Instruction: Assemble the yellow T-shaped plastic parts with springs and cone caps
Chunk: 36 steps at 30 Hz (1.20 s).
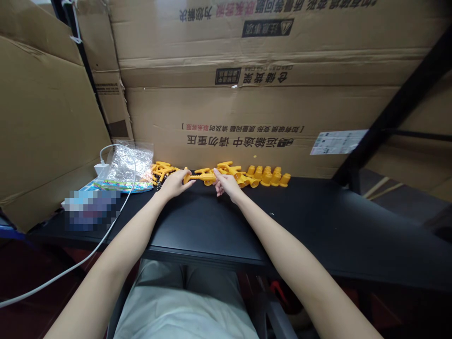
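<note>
Near the back of the black table, my left hand pinches one end of a long yellow plastic part with a thin ribbed stem. On its other end, the fingers of my right hand are closed. The part lies roughly level between both hands. Left of my left hand is a pile of branched yellow plastic pieces, with thin black bits beside it. Behind my right hand lie more branched yellow pieces. To the right, several yellow cup-shaped pieces stand in rows.
A clear plastic bag and a blurred-out packet lie at the left. A white cable runs from a white plug over the table's front edge. Cardboard panels wall off the back; a black post slants at the right.
</note>
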{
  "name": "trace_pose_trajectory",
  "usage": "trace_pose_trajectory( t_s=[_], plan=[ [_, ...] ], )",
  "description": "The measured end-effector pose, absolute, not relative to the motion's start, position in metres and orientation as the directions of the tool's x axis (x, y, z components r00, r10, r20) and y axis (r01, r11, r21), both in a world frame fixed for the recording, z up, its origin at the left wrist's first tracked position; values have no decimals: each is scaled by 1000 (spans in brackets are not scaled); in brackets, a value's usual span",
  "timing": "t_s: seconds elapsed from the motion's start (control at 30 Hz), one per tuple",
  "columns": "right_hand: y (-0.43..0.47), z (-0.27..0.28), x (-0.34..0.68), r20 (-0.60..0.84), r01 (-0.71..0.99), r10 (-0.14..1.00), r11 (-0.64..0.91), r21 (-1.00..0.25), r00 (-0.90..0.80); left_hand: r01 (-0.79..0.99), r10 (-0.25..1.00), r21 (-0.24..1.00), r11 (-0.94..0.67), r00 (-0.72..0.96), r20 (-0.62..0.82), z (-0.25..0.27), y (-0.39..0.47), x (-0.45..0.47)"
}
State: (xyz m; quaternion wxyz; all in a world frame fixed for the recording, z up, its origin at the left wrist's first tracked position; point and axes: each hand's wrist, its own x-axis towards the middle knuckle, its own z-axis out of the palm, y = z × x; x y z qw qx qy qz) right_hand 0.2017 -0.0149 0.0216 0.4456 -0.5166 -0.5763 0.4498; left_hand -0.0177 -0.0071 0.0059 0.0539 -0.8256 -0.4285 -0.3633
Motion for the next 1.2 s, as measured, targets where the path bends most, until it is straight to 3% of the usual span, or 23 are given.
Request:
trace_pose_trajectory(
  t_s=[0.7,0.83,0.97,1.2],
  plan=[
    [-9,17,203,48,211,999,49,-976,-11,766,658,186,-615,369,656,3,-6,-16],
    [-8,19,205,25,142,997,36,-989,-72,773,669,200,-602,352,654,4,-6,-19],
    [-7,17,206,107,58,973,121,-991,-206,768,672,213,-605,349,653,4,-5,-21],
    [-7,13,204,111,47,971,123,-991,-211,765,676,220,-605,348,649,4,-5,-21]
  ],
)
